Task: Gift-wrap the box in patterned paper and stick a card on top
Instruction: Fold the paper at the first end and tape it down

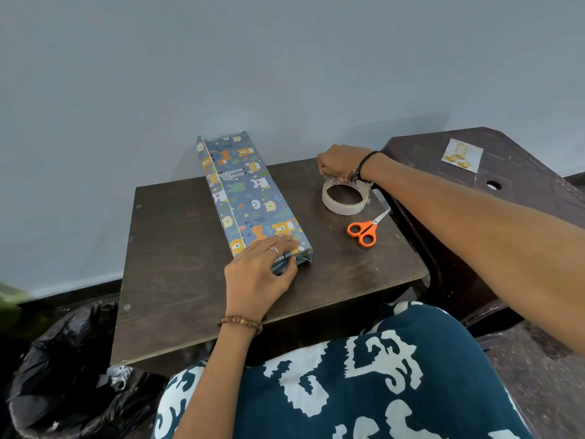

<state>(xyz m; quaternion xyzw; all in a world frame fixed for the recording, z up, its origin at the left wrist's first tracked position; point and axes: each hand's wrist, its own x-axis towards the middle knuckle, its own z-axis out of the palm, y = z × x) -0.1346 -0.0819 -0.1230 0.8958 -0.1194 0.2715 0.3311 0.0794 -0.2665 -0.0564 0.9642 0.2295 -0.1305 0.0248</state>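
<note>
A long box (pixel 250 198) wrapped in blue paper with cartoon animals lies on the small dark table (pixel 177 255), its far end against the wall. My left hand (pixel 262 270) presses flat on the box's near end, fingers on top and thumb against the folded end flap. My right hand (pixel 340 163) is curled at the far rim of a white tape roll (pixel 345 196), pinching at the tape's edge. A small card (pixel 462 154) with yellow shapes lies on the dark stool at the right.
Orange-handled scissors (pixel 365 230) lie on the table near the tape roll. A dark plastic stool (pixel 506 191) stands to the right. A black rubbish bag (pixel 63 369) sits on the floor at the left. The grey wall is just behind the table.
</note>
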